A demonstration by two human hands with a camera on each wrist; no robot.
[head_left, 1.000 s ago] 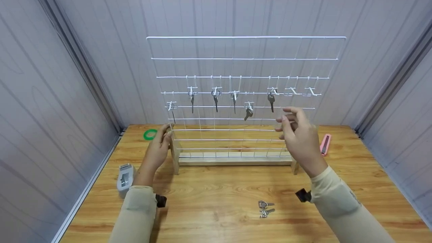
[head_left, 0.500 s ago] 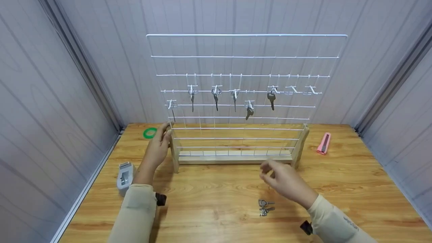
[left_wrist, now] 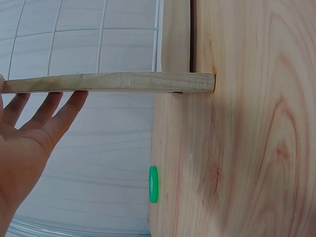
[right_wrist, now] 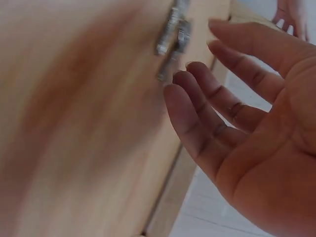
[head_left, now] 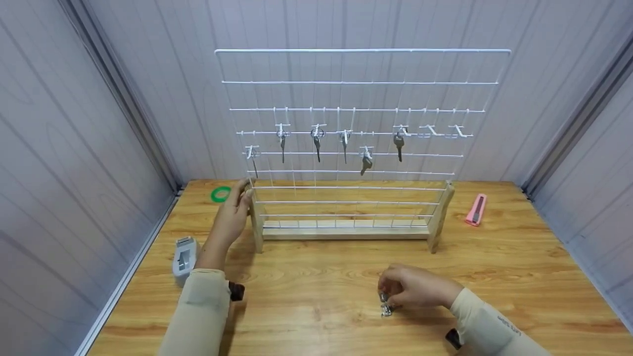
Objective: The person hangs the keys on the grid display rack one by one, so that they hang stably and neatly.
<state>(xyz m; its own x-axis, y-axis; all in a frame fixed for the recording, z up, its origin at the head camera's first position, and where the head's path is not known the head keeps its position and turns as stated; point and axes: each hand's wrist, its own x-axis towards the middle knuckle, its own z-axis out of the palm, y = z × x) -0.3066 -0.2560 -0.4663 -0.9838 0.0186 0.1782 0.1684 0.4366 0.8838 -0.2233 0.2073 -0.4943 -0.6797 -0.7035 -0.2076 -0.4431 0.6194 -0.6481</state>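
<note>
A white wire grid rack (head_left: 336, 187) stands in a wooden base, with several keys, such as the one at right (head_left: 399, 147), hanging from its white hooks. My left hand (head_left: 231, 217) holds the rack's left wooden upright (left_wrist: 123, 82); its fingertips press the outer face, and the thumb is mostly cut off in the left wrist view. Over the tabletop, my right hand (head_left: 415, 288) reaches down to loose keys with rings (head_left: 386, 310), partly hidden by its fingers. The right wrist view shows its fingers (right_wrist: 180, 106) spread from the thumb, close to the blurred keys (right_wrist: 173, 39).
Green tape (head_left: 220, 194) lies behind the left hand. A grey device with a recess (head_left: 184, 259) sits beside the left forearm. On the right lies a pink box cutter (head_left: 476, 210). Two white hooks (head_left: 445, 131) at the rack's right bear no keys. Panel walls enclose the table.
My right hand has come down from the rack's right side to the loose keys on the table. The left hand has stayed at the upright.
</note>
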